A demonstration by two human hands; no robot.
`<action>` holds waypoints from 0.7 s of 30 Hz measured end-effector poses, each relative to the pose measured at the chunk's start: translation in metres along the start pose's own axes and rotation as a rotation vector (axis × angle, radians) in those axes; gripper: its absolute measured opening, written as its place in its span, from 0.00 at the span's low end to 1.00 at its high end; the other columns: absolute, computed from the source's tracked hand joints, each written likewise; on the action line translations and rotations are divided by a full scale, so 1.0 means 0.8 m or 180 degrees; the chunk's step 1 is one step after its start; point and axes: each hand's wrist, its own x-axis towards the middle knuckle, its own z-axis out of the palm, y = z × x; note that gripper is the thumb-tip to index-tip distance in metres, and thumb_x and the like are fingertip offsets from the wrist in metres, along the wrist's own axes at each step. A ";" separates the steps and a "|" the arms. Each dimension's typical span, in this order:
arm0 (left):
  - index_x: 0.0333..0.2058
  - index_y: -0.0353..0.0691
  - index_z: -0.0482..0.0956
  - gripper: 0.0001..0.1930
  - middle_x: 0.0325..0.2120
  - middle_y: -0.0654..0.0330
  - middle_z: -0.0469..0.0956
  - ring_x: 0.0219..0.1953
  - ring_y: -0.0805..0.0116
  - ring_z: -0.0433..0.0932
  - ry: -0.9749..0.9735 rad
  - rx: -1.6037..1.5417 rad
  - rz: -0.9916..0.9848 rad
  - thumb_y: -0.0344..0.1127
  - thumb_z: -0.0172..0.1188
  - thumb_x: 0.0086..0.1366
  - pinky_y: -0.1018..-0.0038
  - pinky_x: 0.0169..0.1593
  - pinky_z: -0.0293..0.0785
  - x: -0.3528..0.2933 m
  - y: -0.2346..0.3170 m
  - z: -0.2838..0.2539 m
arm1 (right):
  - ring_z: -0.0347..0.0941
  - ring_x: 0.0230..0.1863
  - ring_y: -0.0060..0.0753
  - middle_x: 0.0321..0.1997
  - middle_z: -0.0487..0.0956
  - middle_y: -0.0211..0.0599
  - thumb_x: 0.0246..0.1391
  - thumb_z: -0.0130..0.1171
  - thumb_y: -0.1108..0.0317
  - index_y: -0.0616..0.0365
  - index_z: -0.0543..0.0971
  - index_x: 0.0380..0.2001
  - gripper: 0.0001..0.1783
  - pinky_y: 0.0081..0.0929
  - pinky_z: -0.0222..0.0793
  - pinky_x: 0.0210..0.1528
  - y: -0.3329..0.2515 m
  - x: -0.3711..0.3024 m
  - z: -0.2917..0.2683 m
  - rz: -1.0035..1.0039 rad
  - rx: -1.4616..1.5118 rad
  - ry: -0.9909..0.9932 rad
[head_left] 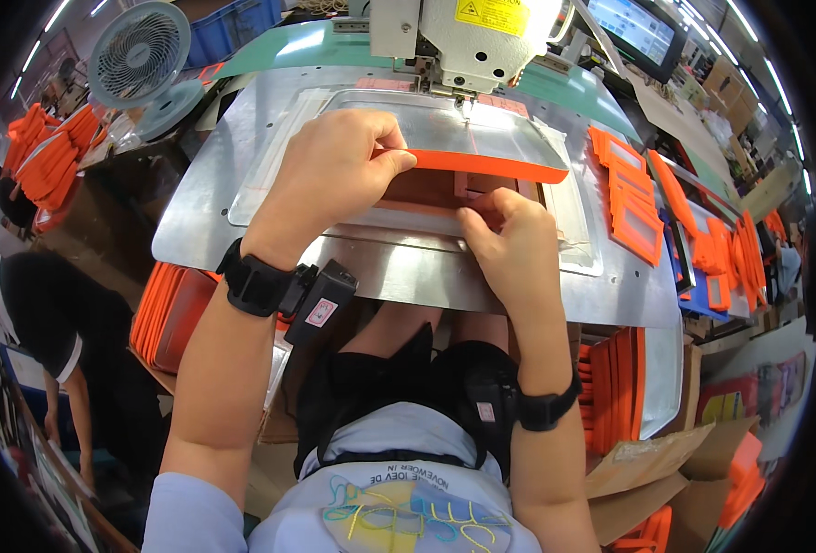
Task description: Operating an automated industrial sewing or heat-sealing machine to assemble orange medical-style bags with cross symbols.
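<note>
My left hand (343,170) pinches the left end of an orange fabric piece (496,167), whose long edge is lifted toward the sewing machine. Under that edge a brownish area (417,192) shows, with a small pale-edged rectangle near its right side. My right hand (516,235) is at the near right of the piece, thumb and fingers closed together; what lies between them is hidden. Beyond both hands is the white sewing machine head (482,41), its needle and presser foot (463,100) above a clear-looking plate (408,103) on the metal table (196,217).
Small orange frames with grey windows (631,198) lie at the table's right. Orange stacks stand below at left (173,313) and right (615,382). A fan (139,55) and monitor (638,28) stand behind. A person in black (67,323) bends at far left.
</note>
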 end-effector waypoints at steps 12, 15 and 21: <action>0.27 0.36 0.77 0.06 0.33 0.54 0.77 0.41 0.51 0.75 -0.0338 0.0834 0.0102 0.31 0.63 0.56 0.62 0.53 0.69 -0.038 -0.011 -0.008 | 0.68 0.27 0.22 0.27 0.74 0.30 0.56 0.63 0.67 0.61 0.74 0.48 0.18 0.23 0.67 0.32 0.042 -0.035 -0.115 0.1180 0.1184 -0.0249; 0.40 0.35 0.80 0.14 0.50 0.46 0.72 0.55 0.43 0.68 0.0295 0.0506 -0.0096 0.35 0.66 0.55 0.59 0.60 0.64 -0.053 -0.019 -0.022 | 0.67 0.28 0.23 0.25 0.71 0.30 0.56 0.62 0.68 0.59 0.74 0.50 0.19 0.23 0.66 0.32 0.046 -0.026 -0.107 0.0741 0.0567 -0.0044; 0.44 0.30 0.77 0.18 0.41 0.47 0.75 0.41 0.48 0.74 0.0539 0.0280 -0.2088 0.35 0.63 0.58 0.62 0.46 0.72 -0.050 -0.045 -0.037 | 0.77 0.33 0.49 0.36 0.77 0.42 0.47 0.61 0.75 0.59 0.75 0.51 0.24 0.37 0.73 0.34 0.028 0.023 -0.074 -0.0149 -0.0916 -0.0297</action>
